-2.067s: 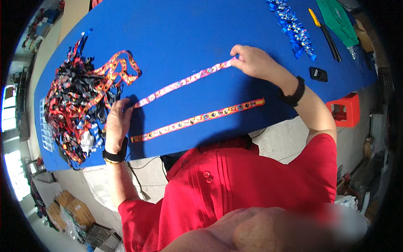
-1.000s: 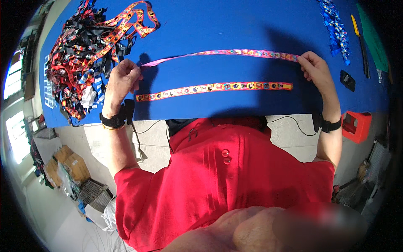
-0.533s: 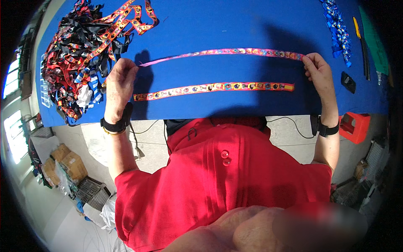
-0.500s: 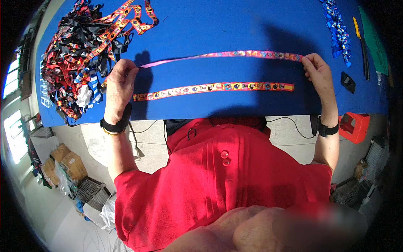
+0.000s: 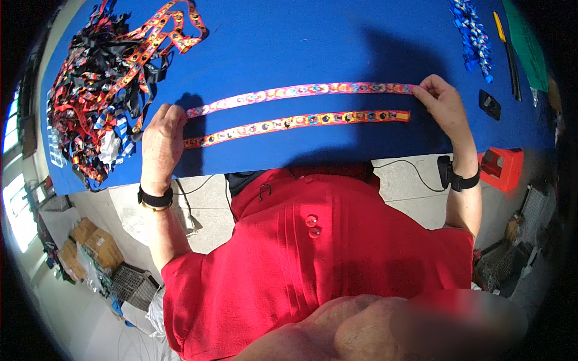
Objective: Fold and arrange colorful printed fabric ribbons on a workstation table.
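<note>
- Left hand (image 5: 162, 141) laid palm down on the blue table (image 5: 301, 42), fingers bent, fingertips pressing the left end of the pink ribbon (image 5: 301, 92) against the cloth; black wristband just behind the wrist.
- Right hand (image 5: 442, 102) at the far end of the same ribbon, thumb and forefinger closed in a pinch on its right tip, remaining fingers curled loosely beneath.
- Pink ribbon stretched flat and nearly straight between the two hands, lying across the middle of the table, patterned along its length.
- Orange ribbon (image 5: 295, 123) lying just beside it on the near side, running parallel, not touching it; left end close under the left hand, right end just short of the right hand, gripped by neither.
- Tangled heap of ribbons (image 5: 108, 90) in red, black, orange and blue piled at the left end of the table, well apart from the right hand, near the left one.
- Blue patterned ribbon bundle (image 5: 472, 33) at the far right of the table, beyond the right hand.
- Small black object (image 5: 489, 104) just right of the right hand, kind not clear.
- Yellow-handled tool (image 5: 506, 48) and green sheet (image 5: 530, 42) at the right rim.
- Red box (image 5: 503, 168) below the table edge, beside the right wrist.
- Red shirt (image 5: 313, 259) filling the lower middle of the view.
</note>
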Available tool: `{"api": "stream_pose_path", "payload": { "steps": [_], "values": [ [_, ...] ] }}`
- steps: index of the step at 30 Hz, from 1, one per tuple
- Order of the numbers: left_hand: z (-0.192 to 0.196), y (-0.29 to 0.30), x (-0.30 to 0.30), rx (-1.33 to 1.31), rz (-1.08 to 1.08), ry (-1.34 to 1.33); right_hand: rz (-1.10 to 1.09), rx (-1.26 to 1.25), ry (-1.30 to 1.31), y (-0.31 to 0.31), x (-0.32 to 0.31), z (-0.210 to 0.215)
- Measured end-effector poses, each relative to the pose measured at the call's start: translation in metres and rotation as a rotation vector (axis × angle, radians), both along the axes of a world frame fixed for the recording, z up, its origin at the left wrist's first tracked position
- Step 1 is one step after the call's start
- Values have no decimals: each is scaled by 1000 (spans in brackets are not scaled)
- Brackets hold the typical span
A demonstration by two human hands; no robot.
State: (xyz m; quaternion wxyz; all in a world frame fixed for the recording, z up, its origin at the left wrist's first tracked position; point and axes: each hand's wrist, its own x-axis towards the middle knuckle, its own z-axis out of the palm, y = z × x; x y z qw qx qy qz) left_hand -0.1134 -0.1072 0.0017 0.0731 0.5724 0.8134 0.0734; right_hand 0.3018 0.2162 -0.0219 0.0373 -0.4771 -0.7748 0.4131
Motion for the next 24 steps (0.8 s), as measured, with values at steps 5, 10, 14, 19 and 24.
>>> {"api": "stream_pose_path", "payload": {
  "steps": [5, 10, 14, 19, 24],
  "values": [
    [-1, -7, 1, -42, 7, 111, -1, 45, -47, -17, -4, 13],
    [5, -9, 20, 8, 45, 291, -31, 483, -99, -43, -17, 28],
    [2, 7, 63, 174, 108, 90, 310, 683, 4, -69, -43, 26],
    [-12, 25, 111, 122, 45, -48, 535, 579, 21, -107, -74, 8],
    [-26, 32, 125, 61, 62, -59, 681, 602, -55, -123, -90, -2]
  ]
}}
